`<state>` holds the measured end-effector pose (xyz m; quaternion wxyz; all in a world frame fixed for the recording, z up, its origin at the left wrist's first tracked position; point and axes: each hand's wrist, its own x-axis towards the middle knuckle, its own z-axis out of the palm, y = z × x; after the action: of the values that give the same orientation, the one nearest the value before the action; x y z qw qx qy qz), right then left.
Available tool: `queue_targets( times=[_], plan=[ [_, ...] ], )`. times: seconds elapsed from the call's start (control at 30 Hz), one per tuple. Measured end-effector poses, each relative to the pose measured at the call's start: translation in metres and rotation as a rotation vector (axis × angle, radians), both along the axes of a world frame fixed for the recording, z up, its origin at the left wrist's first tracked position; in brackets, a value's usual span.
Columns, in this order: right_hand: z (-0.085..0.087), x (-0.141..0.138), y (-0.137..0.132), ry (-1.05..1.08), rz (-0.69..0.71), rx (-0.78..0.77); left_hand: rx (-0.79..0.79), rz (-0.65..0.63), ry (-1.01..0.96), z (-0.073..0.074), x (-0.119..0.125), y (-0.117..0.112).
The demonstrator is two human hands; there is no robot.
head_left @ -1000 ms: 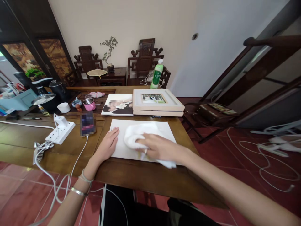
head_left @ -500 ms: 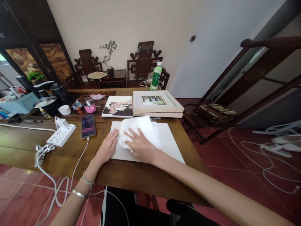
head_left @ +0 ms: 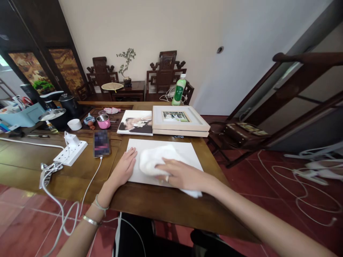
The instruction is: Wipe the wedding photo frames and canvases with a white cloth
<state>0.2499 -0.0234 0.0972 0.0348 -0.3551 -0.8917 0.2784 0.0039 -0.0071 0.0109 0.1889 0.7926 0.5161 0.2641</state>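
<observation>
Both hands rest on a white board (head_left: pixel 189 151) that lies flat near the front edge of a wooden table (head_left: pixel 160 208). Left hand (head_left: pixel 123 170) lies flat and empty, fingers together, pressing on the board's left edge. Right hand (head_left: pixel 182 175), with a ring on 1 finger, is palm down with fingers spread, pinning a bunched white cloth (head_left: pixel 154 159) against the board rather than gripping it.

Half a second ago the cloth lay spread over the board's far left part with the right hand on top. Now hand and cloth have come back toward the near edge, the cloth is more crumpled, and 1 corner trails out from under the wrist past the board's front edge. The far strip of the board is bare again. The left hand has not shifted, so the board stays braced while the cloth rubs back and forth; going by this, the near part is getting the rubbing at this moment.

Beyond the board lie a photo canvas (head_left: pixel 136 122) and, on its right, a stack of 2 picture frames (head_left: pixel 180 121), with a green bottle (head_left: pixel 179 90) behind. Left of the board are a phone (head_left: pixel 101 143) on a charging lead and a white power strip (head_left: pixel 70 152)
</observation>
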Motion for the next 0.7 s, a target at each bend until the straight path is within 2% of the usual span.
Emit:
queue_targets(
  times=[0.13, 0.23, 0.3, 0.4, 0.5, 0.57, 0.63, 0.7],
  plan=[
    [-0.021, -0.025, 0.043, -0.015, -0.157, 0.173, -0.034, 0.029, -0.145, 0.006, 0.001, -0.005],
    [-0.035, -0.05, 0.05, -0.042, -0.235, 0.323, -0.037, 0.054, -0.295, 0.011, 0.0, -0.008],
    [-0.041, -0.062, 0.041, -0.057, -0.167, 0.382, -0.027, 0.065, -0.352, 0.012, -0.001, -0.008],
    [-0.039, -0.066, 0.014, -0.008, 0.053, 0.369, 0.021, 0.08, -0.348, 0.01, -0.003, -0.007],
    [-0.022, -0.052, -0.016, 0.064, 0.247, 0.249, 0.073, 0.084, -0.257, 0.005, -0.005, -0.006],
    [-0.007, -0.031, -0.031, 0.082, 0.308, 0.134, 0.079, 0.086, -0.184, 0.003, -0.005, -0.005],
    [0.004, -0.002, -0.04, 0.064, 0.227, 0.05, 0.073, 0.106, -0.116, 0.001, -0.004, -0.004],
    [0.003, 0.031, -0.041, 0.0, -0.012, 0.021, 0.066, 0.158, -0.061, 0.0, -0.003, -0.004]
  ],
)
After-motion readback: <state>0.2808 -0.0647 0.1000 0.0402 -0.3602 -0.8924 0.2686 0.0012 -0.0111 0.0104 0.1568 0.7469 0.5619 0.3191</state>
